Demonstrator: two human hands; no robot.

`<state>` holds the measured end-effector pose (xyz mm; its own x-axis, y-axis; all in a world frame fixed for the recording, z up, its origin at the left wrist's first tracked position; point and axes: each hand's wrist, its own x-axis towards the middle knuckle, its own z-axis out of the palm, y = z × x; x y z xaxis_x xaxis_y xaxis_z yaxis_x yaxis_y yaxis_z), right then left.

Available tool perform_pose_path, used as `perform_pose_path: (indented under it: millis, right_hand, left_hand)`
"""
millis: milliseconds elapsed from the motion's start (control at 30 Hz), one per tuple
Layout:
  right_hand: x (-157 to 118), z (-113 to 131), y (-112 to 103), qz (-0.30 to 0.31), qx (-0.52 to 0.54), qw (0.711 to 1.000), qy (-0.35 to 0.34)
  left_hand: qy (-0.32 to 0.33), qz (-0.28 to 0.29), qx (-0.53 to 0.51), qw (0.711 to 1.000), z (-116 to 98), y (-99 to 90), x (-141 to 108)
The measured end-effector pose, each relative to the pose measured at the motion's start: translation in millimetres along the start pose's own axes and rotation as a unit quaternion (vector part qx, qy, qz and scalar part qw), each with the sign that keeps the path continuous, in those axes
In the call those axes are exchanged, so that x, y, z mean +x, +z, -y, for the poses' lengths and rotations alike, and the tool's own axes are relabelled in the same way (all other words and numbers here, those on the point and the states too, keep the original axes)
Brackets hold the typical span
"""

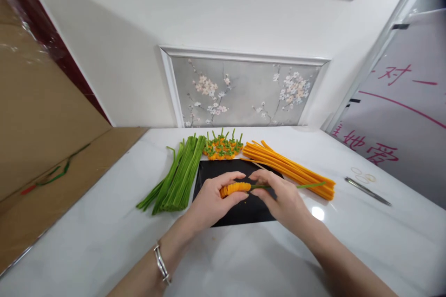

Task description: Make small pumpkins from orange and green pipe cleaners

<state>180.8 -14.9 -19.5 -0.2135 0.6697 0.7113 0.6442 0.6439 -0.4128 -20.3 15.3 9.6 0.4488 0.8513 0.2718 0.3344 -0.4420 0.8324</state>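
My left hand (pixel 211 200) is closed around an orange ribbed coil (pixel 237 188) that looks wound from pipe cleaner. A thin green pipe cleaner (pixel 311 185) runs out of the coil's right end. Close to that end, my right hand (pixel 286 198) pinches the green stem between thumb and fingers, and its free tip sticks out to the right. Both hands are above a black mat (pixel 244 217). How the stem is fixed inside the coil is hidden.
Left of the mat lies a bundle of green pipe cleaners (pixel 181 178); orange pipe cleaners (pixel 289 169) lie to its right. Several small orange pieces with green tops (pixel 221 151) stand behind. Tweezers (pixel 368 191) and thin rings (pixel 362 178) lie far right. A wall backs the table.
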Motion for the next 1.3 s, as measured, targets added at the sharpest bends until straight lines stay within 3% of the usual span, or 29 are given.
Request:
perform_pose_path:
  millis: [100, 233, 600, 800, 1033, 1300]
  right_hand:
    - [-0.6, -9.2, -8.9, 0.003, -0.061, 0.998, -0.025]
    - [-2.0, -15.1, -14.5, -0.012, -0.068, 0.996, -0.052]
    - [-2.5, -5.6, -7.1, -0.009, -0.087, 0.992, -0.089]
    - [-4.0, -15.5, -15.2, -0.026, -0.085, 0.994, -0.066]
    - [-5.2, -17.3, -15.9, -0.035, -0.110, 0.990, -0.077]
    - [-3.7, -12.5, -10.8, -0.028, -0.110, 0.987, -0.112]
  left_hand:
    - [0.006, -0.002, 0.000, 1.000, -0.9, -4.4, 0.2]
    - [0.017, -0.005, 0.013, 1.000, -2.1, -6.3, 1.1]
    - [0.013, 0.029, 0.045, 0.998, -1.2, 1.6, -0.1]
    - [-0.001, -0.005, 0.004, 1.000, 1.5, -3.6, 1.8]
    - [0.030, -0.038, 0.044, 0.998, -0.5, -4.3, 2.1]
    - [0.078, 0.005, 0.110, 0.991, 2.8, -2.0, -1.1]
